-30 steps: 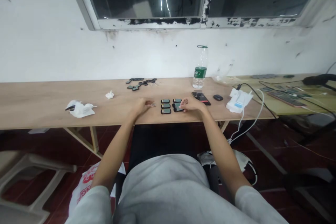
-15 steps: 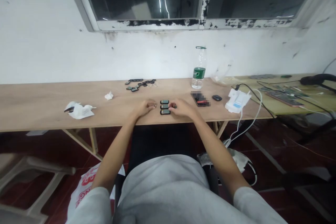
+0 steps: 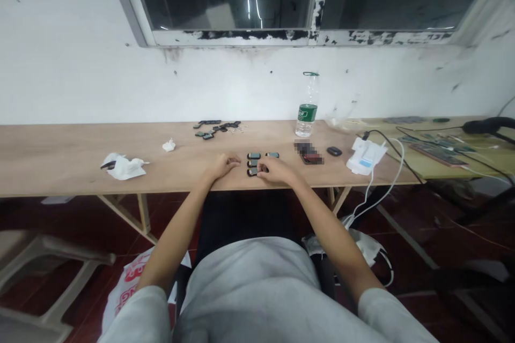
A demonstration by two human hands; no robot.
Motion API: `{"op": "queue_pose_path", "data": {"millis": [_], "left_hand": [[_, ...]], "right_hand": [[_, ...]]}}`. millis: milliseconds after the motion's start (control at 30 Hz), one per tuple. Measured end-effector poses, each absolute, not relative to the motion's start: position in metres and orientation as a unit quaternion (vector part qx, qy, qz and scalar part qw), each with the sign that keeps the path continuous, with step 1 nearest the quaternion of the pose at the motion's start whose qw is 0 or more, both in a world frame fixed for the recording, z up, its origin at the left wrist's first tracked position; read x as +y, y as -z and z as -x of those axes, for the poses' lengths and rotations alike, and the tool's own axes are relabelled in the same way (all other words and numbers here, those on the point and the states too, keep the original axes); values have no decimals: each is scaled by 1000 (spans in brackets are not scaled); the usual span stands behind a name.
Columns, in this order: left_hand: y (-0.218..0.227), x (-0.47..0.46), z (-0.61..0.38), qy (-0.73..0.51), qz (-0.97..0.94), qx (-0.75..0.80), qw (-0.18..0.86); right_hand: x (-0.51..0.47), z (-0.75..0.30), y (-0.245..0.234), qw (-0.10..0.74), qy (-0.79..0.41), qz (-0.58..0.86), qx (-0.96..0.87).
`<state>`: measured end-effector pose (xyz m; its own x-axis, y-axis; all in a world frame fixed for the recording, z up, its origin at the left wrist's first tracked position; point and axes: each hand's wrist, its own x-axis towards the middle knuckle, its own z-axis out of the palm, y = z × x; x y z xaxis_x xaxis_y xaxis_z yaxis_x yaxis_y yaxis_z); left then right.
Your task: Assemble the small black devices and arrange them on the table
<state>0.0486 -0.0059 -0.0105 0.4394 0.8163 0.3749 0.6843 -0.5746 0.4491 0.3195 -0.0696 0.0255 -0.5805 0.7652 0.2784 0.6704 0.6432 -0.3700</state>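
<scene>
Several small black rounded devices with teal screens [image 3: 253, 163] lie in a short group on the wooden table [image 3: 80, 139], directly in front of me. My right hand [image 3: 277, 170] sits over the lowest device of the column [image 3: 252, 172], its fingertips pressed on the device's right end. A separate device [image 3: 272, 154] lies above that hand. My left hand [image 3: 222, 166] rests just left of the column, fingers curled. Whatever they may hold is hidden.
A loose pile of small dark parts [image 3: 215, 128] lies farther back. A water bottle [image 3: 306, 111], a blurred phone [image 3: 308, 153], a crumpled tissue [image 3: 123, 167] and a white charger with cables [image 3: 363, 155] share the table. A second table with circuit boards [image 3: 436, 150] stands to the right.
My right hand has moved left and slightly nearer me, onto the lowest device. The devices once at the right of the column no longer show there, except the top one. My left hand barely moved.
</scene>
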Motion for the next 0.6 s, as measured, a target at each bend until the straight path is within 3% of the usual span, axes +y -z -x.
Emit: {"op": "queue_pose_path", "data": {"millis": [600], "left_hand": [[8,-8,-44,-284,-834,453,133]], "right_hand": [[-67,-320,-25,196,-166,402,-879]]}}
